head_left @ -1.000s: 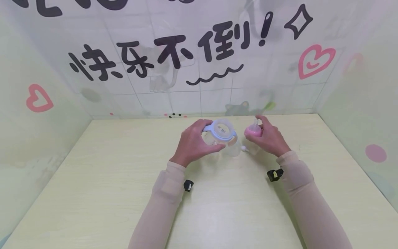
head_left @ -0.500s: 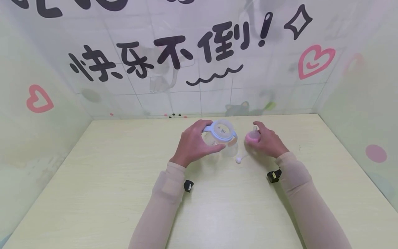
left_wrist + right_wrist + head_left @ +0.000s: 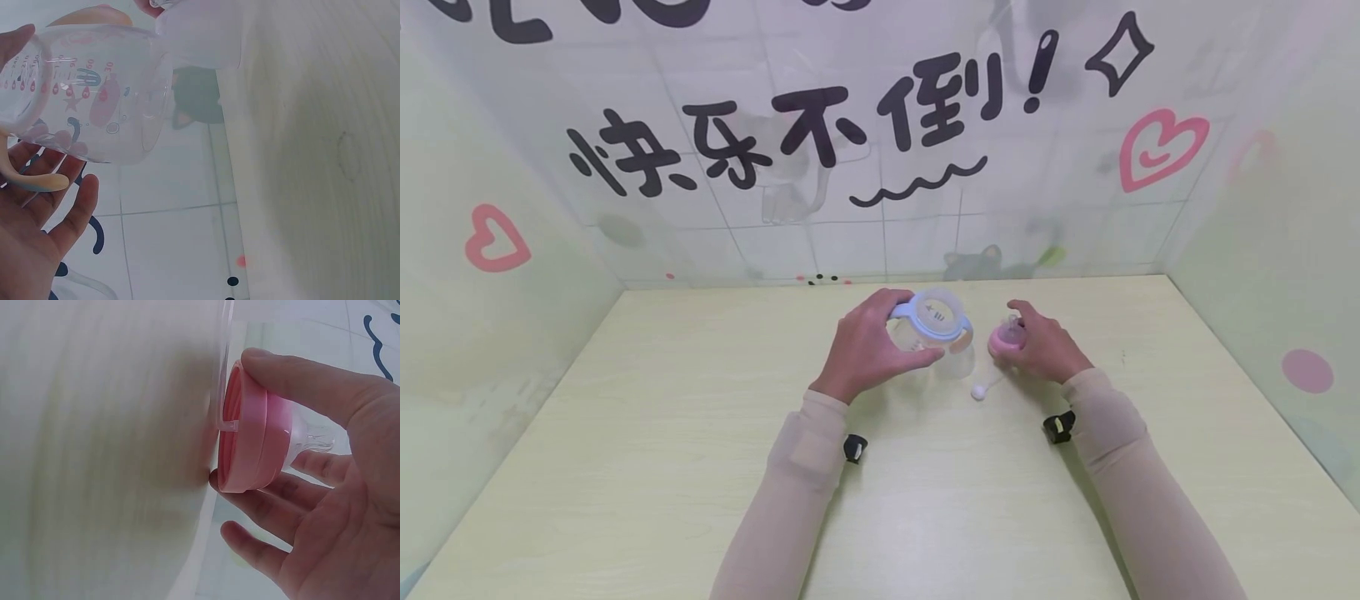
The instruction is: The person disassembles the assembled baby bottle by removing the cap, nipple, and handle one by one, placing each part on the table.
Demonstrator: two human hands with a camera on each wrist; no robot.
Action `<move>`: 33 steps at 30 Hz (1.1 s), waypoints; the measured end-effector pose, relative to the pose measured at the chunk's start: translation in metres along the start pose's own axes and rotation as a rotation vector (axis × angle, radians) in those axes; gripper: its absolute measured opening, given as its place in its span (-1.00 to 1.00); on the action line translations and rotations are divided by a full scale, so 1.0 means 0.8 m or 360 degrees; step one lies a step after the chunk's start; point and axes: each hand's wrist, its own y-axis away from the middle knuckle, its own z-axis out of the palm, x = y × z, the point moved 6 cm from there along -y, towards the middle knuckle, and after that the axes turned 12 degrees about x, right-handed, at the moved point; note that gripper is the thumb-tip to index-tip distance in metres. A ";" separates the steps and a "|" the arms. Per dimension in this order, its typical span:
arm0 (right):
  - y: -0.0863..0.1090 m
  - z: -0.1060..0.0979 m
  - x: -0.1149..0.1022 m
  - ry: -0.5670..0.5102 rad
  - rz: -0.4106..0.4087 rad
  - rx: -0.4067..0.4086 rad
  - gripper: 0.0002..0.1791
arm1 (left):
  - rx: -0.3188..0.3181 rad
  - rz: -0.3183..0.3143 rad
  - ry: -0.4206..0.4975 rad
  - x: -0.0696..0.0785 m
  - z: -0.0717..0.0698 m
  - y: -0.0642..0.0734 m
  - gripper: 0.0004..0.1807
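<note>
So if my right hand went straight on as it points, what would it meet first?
Probably the tabletop, just beyond the fingers holding the pink cap, though any gap's depth is unclear.

Place type: booth-like workstation, enclosed on three visible sides; the wider building type cannot be told.
Worktop (image 3: 940,517): pale, wood-grained, spans the lower frame and meets the back wall along a straight edge.
Back wall (image 3: 685,258): whitish, with thin grid lines and bold black Chinese characters (image 3: 822,137) across the upper frame; pink smiling heart (image 3: 1125,158) at upper right.
Left wall (image 3: 512,350): pale green, with pink heart outline (image 3: 496,265).
Right wall (image 3: 1285,283): pale, with mauve dot (image 3: 1307,370) at the right of the frame.
</note>
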 end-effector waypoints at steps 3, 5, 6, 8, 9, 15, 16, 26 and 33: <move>0.000 0.000 0.000 0.0004 0.0004 -0.0007 -0.05 | -0.0006 -0.0001 -0.0001 0.000 0.000 0.000 -0.23; 0.001 0.000 -0.001 0.0004 -0.0001 -0.0010 -0.05 | -0.0008 0.0001 -0.0001 0.000 0.000 0.000 -0.23; 0.001 0.000 0.000 0.0005 0.0000 -0.0010 -0.05 | -0.0008 0.0003 -0.0002 0.000 0.000 0.000 -0.23; 0.001 0.000 0.000 0.0001 -0.0003 -0.0010 -0.05 | -0.0007 0.0006 -0.0004 0.000 0.000 0.000 -0.22; 0.001 0.000 0.000 -0.0002 -0.0004 -0.0010 -0.05 | -0.0006 0.0008 -0.0004 0.000 0.000 0.000 -0.22; 0.000 0.000 0.002 -0.0044 0.0000 -0.0002 -0.03 | 0.0004 0.0015 -0.0006 0.001 0.000 0.001 -0.22; 0.000 0.000 0.002 -0.0054 -0.0002 0.0000 -0.02 | 0.0004 0.0015 -0.0006 0.000 0.000 0.001 -0.22; -0.003 -0.004 0.003 -0.0120 -0.0009 -0.0014 -0.02 | 0.0000 0.0002 -0.0010 0.001 -0.001 0.000 -0.21; -0.001 -0.022 -0.016 -0.0197 -0.0046 0.0028 -0.12 | 0.0005 -0.0008 -0.0006 0.000 -0.001 -0.001 -0.22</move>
